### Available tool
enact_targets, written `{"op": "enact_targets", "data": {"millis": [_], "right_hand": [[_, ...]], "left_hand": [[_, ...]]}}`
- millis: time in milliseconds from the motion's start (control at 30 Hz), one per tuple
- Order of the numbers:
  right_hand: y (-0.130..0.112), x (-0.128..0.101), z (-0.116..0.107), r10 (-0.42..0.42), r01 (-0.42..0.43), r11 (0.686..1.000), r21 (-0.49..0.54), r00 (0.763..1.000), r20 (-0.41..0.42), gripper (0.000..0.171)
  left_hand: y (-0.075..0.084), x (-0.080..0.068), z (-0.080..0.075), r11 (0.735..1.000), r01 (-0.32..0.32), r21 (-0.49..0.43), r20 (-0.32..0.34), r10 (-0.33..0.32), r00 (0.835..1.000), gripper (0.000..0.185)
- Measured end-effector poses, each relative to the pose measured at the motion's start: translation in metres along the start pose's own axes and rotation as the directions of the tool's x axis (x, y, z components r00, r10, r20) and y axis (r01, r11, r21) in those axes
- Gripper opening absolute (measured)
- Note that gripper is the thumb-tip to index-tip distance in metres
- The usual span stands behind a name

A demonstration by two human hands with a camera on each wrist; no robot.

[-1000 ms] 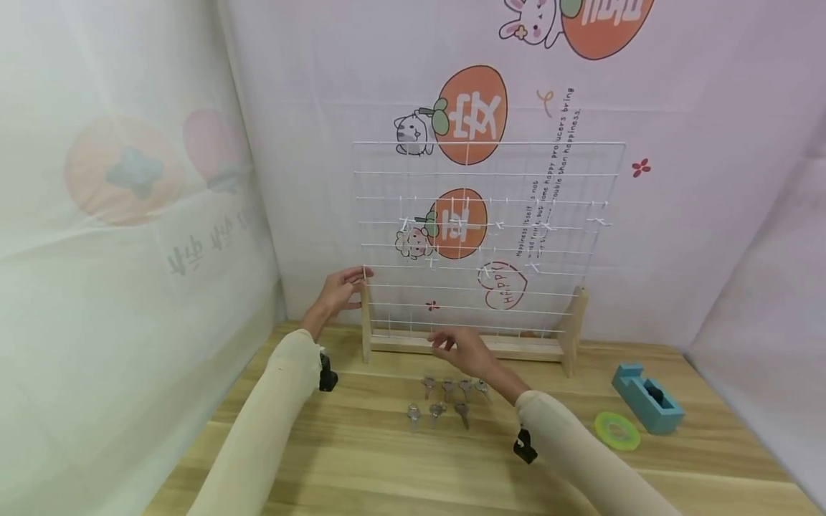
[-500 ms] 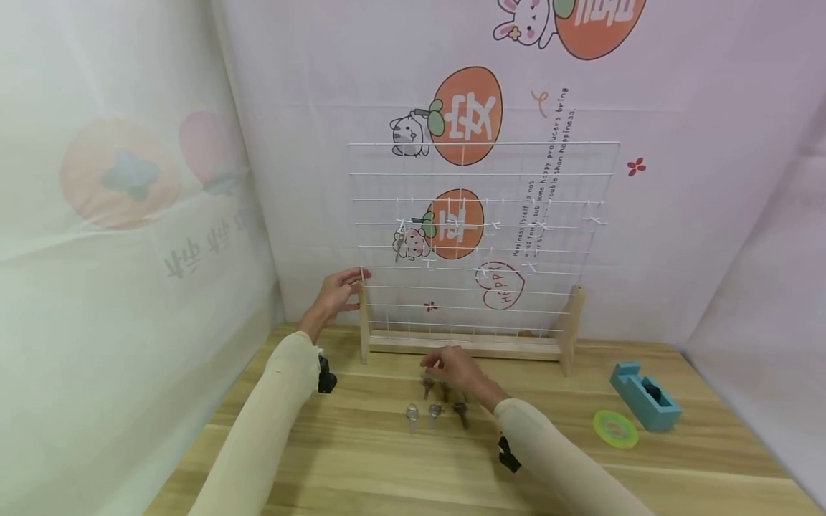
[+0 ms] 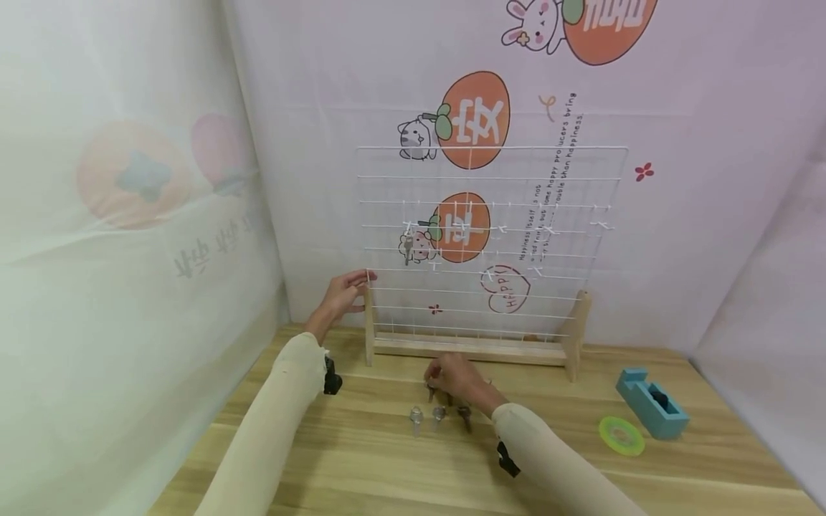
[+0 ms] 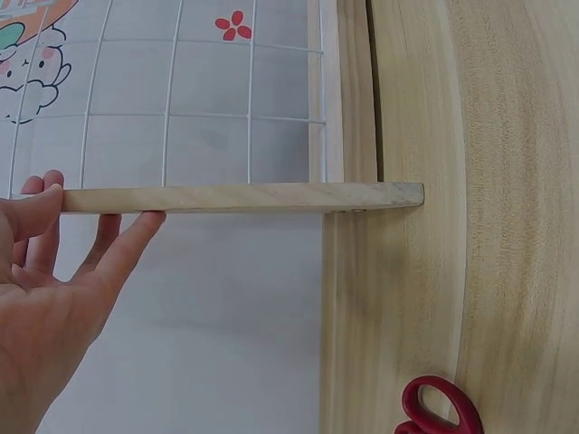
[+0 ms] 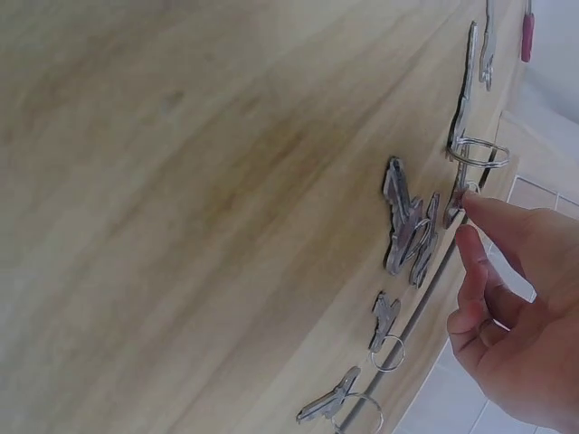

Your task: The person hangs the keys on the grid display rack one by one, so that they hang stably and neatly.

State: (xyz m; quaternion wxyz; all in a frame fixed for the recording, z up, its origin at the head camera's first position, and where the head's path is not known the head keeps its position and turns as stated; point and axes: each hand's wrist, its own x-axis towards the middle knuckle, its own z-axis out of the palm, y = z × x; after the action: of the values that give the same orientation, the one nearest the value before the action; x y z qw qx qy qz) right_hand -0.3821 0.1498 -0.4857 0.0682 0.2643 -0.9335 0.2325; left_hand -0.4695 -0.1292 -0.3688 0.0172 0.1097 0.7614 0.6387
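One silver metal key (image 3: 409,249) hangs, other keys (image 3: 416,415) lie unhung; left hand (image 4: 54,312) pinches pale wooden upright (image 4: 244,197), right hand's (image 5: 534,330) grip unclear.

Behind the far edge of our pale wood-grained table (image 3: 348,466) we see a white fabric sheet (image 3: 323,107) printed with orange fruit, cartoon animals and lettering. A white cloth wall with fainter prints (image 3: 129,322) flanks the left edge, a pale pinkish cloth wall (image 3: 774,287) the right; the light looks soft.
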Motion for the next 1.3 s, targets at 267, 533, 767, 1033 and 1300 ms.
{"op": "enact_targets", "data": {"millis": [267, 533, 767, 1033, 1300], "right_hand": [[0.003, -0.003, -0.001, -0.025, 0.025, 1.0, 0.005, 1.0, -0.009, 0.008], [0.001, -0.007, -0.009, -0.018, 0.019, 1.0, 0.021, 0.999, -0.028, 0.006], [-0.005, -0.007, -0.021, -0.039, 0.042, 0.998, 0.049, 0.997, -0.06, 0.006], [-0.014, -0.002, -0.043, -0.117, 0.121, 0.992, 0.022, 0.985, -0.131, 0.006], [-0.028, -0.003, -0.073, -0.116, 0.124, 0.991, 0.055, 0.986, -0.123, 0.004]], "left_hand": [[-0.001, -0.001, 0.001, 1.0, -0.008, -0.01, -0.007, 0.008, 1.0, 0.04], [0.001, -0.001, 0.002, 1.0, -0.005, -0.017, 0.003, 0.005, 1.0, 0.04], [0.0, -0.003, 0.003, 1.0, -0.008, -0.011, -0.007, 0.008, 1.0, 0.039], [0.0, -0.004, 0.001, 1.0, -0.013, -0.001, -0.006, 0.013, 1.0, 0.04], [-0.002, -0.002, 0.002, 1.0, -0.01, 0.01, -0.004, 0.011, 1.0, 0.039]]}}
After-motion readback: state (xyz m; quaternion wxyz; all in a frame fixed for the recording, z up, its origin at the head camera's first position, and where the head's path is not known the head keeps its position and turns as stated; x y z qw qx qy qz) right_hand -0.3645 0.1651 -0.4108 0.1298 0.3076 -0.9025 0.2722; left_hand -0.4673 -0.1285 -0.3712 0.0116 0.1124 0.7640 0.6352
